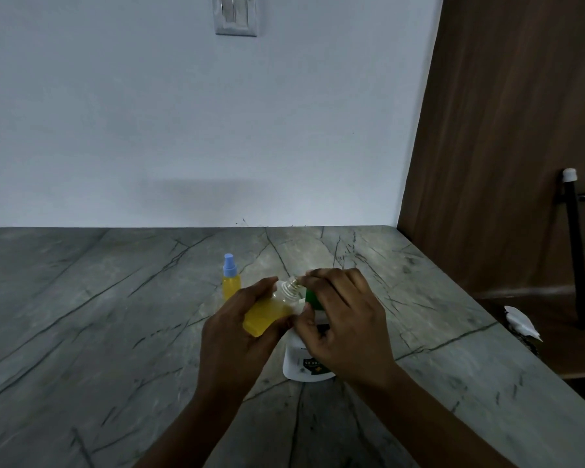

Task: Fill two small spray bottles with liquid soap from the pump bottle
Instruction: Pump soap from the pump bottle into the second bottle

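Note:
My left hand point(232, 327) grips a small clear spray bottle point(267, 314) holding yellow liquid, tilted with its open threaded neck pointing up and right. My right hand point(341, 319) lies over the green pump head point(313, 298) of the white pump bottle point(301, 364), its fingertips at the small bottle's neck. The pump nozzle is mostly hidden by my fingers. A second small spray bottle point(231, 282), yellow liquid inside and a blue spray cap on top, stands upright just behind my left hand.
Everything sits on a grey veined stone counter point(115, 315) against a white wall. The counter's right edge runs diagonally beside a brown wooden door point(504, 146). A white crumpled thing point(522, 324) lies beyond that edge.

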Demonstrator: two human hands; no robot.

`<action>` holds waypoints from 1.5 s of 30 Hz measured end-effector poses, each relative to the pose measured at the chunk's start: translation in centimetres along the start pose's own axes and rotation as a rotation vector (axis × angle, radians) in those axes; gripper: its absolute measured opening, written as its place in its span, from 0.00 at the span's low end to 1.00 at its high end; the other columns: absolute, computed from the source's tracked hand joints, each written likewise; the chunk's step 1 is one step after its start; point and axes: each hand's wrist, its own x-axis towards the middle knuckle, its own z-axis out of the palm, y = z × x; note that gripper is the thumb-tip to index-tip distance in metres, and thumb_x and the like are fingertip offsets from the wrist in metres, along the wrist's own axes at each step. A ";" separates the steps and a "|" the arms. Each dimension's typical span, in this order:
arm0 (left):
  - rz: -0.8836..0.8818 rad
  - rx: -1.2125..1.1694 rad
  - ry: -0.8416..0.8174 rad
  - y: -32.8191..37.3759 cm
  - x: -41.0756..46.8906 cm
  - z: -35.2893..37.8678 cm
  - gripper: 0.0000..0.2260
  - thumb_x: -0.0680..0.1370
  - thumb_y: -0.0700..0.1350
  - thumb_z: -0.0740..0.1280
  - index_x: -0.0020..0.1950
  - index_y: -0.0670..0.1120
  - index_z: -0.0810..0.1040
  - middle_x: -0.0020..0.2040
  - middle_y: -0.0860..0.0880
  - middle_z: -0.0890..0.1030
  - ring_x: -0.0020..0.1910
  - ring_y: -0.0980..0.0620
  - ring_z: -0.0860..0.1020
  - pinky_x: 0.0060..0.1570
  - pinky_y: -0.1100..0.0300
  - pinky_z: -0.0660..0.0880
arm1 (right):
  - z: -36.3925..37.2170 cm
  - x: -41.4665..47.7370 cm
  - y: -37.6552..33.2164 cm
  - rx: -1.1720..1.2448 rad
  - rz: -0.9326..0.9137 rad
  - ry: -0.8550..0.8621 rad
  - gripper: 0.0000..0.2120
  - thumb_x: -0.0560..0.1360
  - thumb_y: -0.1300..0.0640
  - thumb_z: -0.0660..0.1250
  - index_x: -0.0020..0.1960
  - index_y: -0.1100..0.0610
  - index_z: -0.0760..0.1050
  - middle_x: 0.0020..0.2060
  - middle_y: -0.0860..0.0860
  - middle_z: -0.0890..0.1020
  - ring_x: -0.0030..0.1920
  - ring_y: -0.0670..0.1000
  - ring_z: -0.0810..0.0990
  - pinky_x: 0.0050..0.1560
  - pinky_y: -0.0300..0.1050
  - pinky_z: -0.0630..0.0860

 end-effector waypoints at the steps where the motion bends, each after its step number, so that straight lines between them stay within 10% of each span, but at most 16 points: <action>1: 0.000 -0.001 0.002 0.0 0.0 0.0 0.24 0.66 0.62 0.68 0.59 0.55 0.75 0.52 0.67 0.75 0.49 0.74 0.74 0.47 0.79 0.69 | 0.0 0.0 0.0 -0.001 -0.002 0.000 0.13 0.69 0.57 0.63 0.48 0.62 0.81 0.46 0.54 0.82 0.47 0.50 0.74 0.46 0.36 0.68; 45: -0.011 -0.029 -0.027 0.3 0.3 0.0 0.23 0.67 0.54 0.74 0.61 0.51 0.76 0.52 0.64 0.76 0.51 0.70 0.75 0.48 0.77 0.69 | 0.2 0.1 0.3 0.028 -0.041 0.033 0.15 0.72 0.57 0.62 0.52 0.65 0.81 0.49 0.57 0.82 0.51 0.51 0.73 0.52 0.35 0.68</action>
